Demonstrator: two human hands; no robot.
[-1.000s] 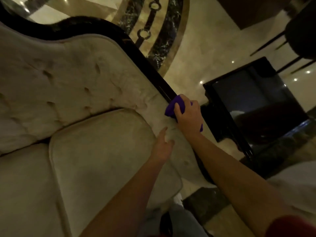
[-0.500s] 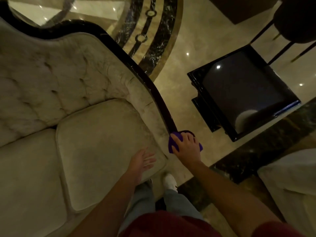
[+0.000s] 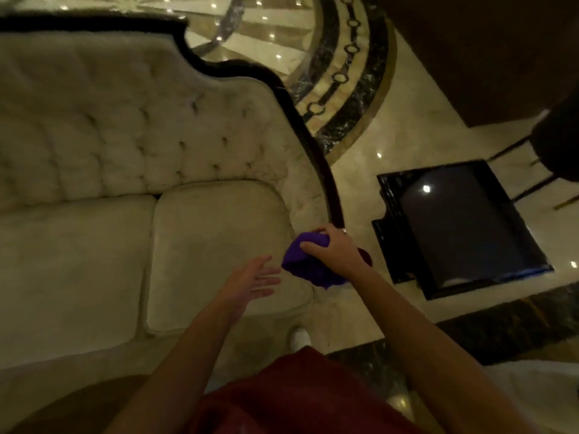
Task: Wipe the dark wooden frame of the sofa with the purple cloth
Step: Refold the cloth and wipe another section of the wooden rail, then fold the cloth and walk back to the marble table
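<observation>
The cream tufted sofa (image 3: 131,145) has a dark wooden frame (image 3: 316,151) that curves along its back and down the right arm. My right hand (image 3: 336,249) is closed around the bunched purple cloth (image 3: 308,264) at the lower front end of that arm, where the frame ends. The cloth hangs below my fingers and hides the tip of the frame. My left hand (image 3: 250,281) hovers just left of the cloth, above the right seat cushion (image 3: 219,245), fingers spread and holding nothing.
A glossy black side table (image 3: 460,227) stands on the marble floor (image 3: 407,120) right of the sofa arm. Dark chair legs (image 3: 532,183) show beyond it. A pale upholstered piece (image 3: 548,389) sits at the lower right. My white shoe (image 3: 299,338) is by the sofa front.
My right hand slid the cloth down the arm's frame to its lower front end. My left hand lifted off the cushion and opened near the cloth. My head rose, widening the view.
</observation>
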